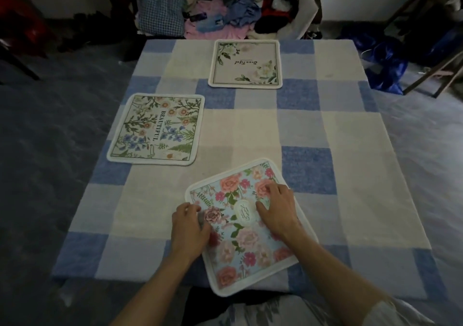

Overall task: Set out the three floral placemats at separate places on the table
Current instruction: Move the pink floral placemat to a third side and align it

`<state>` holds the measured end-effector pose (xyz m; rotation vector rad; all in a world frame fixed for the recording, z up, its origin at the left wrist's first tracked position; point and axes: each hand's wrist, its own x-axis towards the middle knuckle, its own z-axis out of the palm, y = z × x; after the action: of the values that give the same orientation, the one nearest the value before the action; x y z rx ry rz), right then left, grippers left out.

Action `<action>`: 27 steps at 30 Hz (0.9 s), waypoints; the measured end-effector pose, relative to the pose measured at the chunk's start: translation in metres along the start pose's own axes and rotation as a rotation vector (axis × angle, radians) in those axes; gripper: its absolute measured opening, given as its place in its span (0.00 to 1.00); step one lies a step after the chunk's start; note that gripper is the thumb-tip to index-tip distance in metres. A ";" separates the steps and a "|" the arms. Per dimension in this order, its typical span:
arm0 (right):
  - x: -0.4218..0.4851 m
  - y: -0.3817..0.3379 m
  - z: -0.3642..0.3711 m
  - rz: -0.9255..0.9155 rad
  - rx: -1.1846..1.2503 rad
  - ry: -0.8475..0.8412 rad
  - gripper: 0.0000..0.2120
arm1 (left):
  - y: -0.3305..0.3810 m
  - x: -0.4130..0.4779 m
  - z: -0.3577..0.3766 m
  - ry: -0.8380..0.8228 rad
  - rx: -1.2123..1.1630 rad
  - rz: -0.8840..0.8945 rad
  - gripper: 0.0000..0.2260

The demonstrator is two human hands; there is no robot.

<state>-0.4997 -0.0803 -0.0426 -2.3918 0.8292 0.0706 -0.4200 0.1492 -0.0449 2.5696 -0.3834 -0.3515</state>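
Both our left hand (191, 228) and right hand (276, 209) lie spread flat on the rose placemat (244, 228), askew at the tabletop (313, 130) near edge; we judge it light, soft, floppy, best pinched at its border.

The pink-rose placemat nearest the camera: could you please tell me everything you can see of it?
The pink-rose placemat is a square, soft-looking fabric mat with rounded corners and a thick white border. Its pale blue field carries pink and red roses with green leaves, and a white oval label with script too small to read sits near the middle. It lies flat but turned diamond-wise on the checked tablecloth, its near corner overhanging the table's front edge. The left hand rests on its left edge and the right hand presses on its upper right part.
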 end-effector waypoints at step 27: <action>-0.139 -0.038 0.066 0.908 0.143 0.248 0.28 | 0.018 0.143 -0.005 -0.461 0.327 0.732 0.18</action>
<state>-0.5808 0.0563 -0.0443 -1.7353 1.9014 0.0683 -0.2897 0.0890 -0.0563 2.3999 -1.5975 -0.6336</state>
